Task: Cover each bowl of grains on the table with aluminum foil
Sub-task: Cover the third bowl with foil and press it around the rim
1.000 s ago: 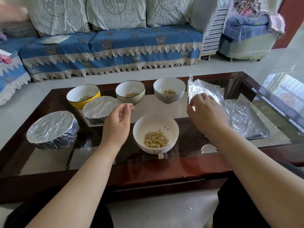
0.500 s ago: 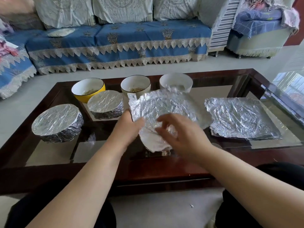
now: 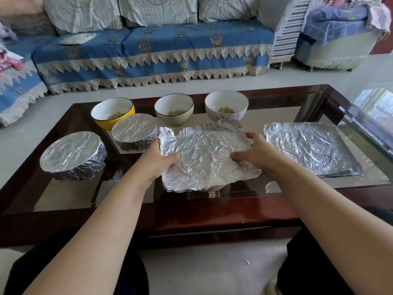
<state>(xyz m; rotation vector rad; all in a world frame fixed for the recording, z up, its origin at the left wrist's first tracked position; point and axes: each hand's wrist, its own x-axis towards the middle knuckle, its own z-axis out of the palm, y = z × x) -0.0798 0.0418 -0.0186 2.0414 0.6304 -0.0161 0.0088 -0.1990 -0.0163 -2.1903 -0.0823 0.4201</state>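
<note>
A crinkled foil sheet (image 3: 204, 154) lies spread over the near white bowl, which it hides almost fully. My left hand (image 3: 158, 159) holds the sheet's left edge, thumb on top. On the right edge rests my right hand (image 3: 256, 153), fingers spread and thumb pressing the foil. Two foil-covered bowls stand at the left: a large one (image 3: 72, 155) and a smaller one (image 3: 134, 133). Behind stand three uncovered bowls with grains: yellow (image 3: 112, 111), pale green (image 3: 174, 108) and white (image 3: 226, 106).
A stack of foil sheets (image 3: 312, 147) lies on the glass table (image 3: 350, 182) to the right. The table has a dark wooden frame (image 3: 212, 216). A blue-covered sofa (image 3: 153, 54) stands beyond the table. My knees are under the near edge.
The foil sheet went from the stack at the right to over the near bowl and now lies flattened. Both hands moved from its middle out to its left and right edges.
</note>
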